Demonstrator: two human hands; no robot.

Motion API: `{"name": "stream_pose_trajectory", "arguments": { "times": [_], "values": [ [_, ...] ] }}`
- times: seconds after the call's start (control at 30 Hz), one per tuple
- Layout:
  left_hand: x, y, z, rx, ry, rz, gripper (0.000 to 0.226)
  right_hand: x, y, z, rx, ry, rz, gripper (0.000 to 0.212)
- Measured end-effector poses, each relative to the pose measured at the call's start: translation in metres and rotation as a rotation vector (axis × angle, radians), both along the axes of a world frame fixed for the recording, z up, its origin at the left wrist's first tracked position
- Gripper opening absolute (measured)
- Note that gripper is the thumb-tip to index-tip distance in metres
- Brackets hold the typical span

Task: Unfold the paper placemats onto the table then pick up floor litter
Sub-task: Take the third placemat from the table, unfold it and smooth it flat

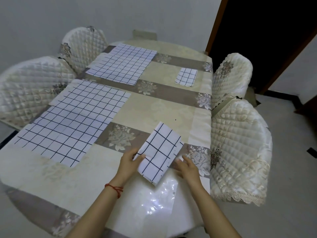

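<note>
A folded white placemat with a black grid (158, 153) lies tilted near the table's front right. My left hand (129, 163) pinches its left edge, thumb on top. My right hand (186, 166) hovers just right of it with straight fingers, holding nothing. Two unfolded grid placemats lie flat on the table's left side, one near (72, 119) and one far (122, 63). Another folded placemat (186, 76) rests at the far right of the table.
The table (154, 107) wears a floral cream and brown cloth under clear plastic. Quilted chairs stand on both sides, two left (32, 86) and two right (240, 145). A small dark object (311, 152) lies on the floor at right. A dark doorway opens at the back right.
</note>
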State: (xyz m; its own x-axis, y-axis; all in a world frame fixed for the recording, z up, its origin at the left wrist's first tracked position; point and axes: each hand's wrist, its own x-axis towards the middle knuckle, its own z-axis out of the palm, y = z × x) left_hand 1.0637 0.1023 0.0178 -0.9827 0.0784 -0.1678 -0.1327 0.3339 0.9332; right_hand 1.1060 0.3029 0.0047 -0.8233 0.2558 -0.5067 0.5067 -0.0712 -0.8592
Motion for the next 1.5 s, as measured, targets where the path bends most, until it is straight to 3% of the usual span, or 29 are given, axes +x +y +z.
{"name": "stream_pose_trajectory", "arguments": {
  "times": [0.07, 0.17, 0.3, 0.43, 0.57, 0.7, 0.83, 1.07, 1.17, 1.27, 1.37, 1.43, 1.5],
  "values": [
    [0.008, -0.002, 0.007, 0.040, 0.006, -0.006, 0.027, -0.006, -0.003, 0.007, -0.119, -0.001, -0.024, 0.044],
    [0.018, -0.007, 0.013, 0.101, -0.015, 0.031, 0.026, -0.012, -0.006, 0.012, -0.264, 0.084, -0.102, 0.015],
    [0.028, -0.009, 0.012, 0.059, -0.086, 0.142, 0.018, -0.016, -0.012, 0.025, -0.093, 0.179, -0.057, 0.030],
    [0.030, 0.004, 0.021, -0.135, -0.105, 0.188, 0.048, -0.016, -0.021, 0.039, -0.010, 0.269, 0.019, 0.022],
    [0.033, 0.028, 0.044, 0.133, -0.117, 0.031, 0.025, -0.010, -0.032, 0.054, 0.000, 0.370, 0.125, 0.017],
    [0.034, 0.041, 0.053, 0.304, -0.120, 0.176, 0.014, -0.004, -0.035, 0.067, 0.052, 0.422, 0.210, 0.013],
    [0.030, 0.021, 0.047, 0.294, -0.091, 0.339, 0.010, -0.002, -0.025, 0.075, 0.090, 0.431, 0.174, 0.024],
    [0.011, -0.029, 0.054, 0.159, 0.066, 0.425, 0.024, -0.004, 0.004, 0.083, 0.234, 0.434, -0.094, 0.017],
    [0.005, -0.040, 0.057, 0.111, 0.063, 0.400, 0.043, -0.006, 0.006, 0.098, 0.314, 0.489, -0.117, 0.023],
    [0.002, -0.039, 0.069, 0.033, 0.087, 0.375, 0.041, -0.012, 0.000, 0.110, 0.388, 0.564, -0.009, 0.023],
    [0.003, -0.025, 0.085, -0.085, 0.274, 0.211, 0.062, -0.017, -0.009, 0.122, 0.474, 0.619, 0.174, 0.026],
    [0.002, -0.013, 0.097, -0.113, 0.359, 0.024, 0.056, -0.019, -0.017, 0.130, 0.553, 0.653, 0.288, 0.016],
    [0.001, 0.001, 0.107, -0.085, 0.354, -0.108, 0.035, -0.018, -0.023, 0.136, 0.581, 0.676, 0.344, 0.009]
  ]
}}
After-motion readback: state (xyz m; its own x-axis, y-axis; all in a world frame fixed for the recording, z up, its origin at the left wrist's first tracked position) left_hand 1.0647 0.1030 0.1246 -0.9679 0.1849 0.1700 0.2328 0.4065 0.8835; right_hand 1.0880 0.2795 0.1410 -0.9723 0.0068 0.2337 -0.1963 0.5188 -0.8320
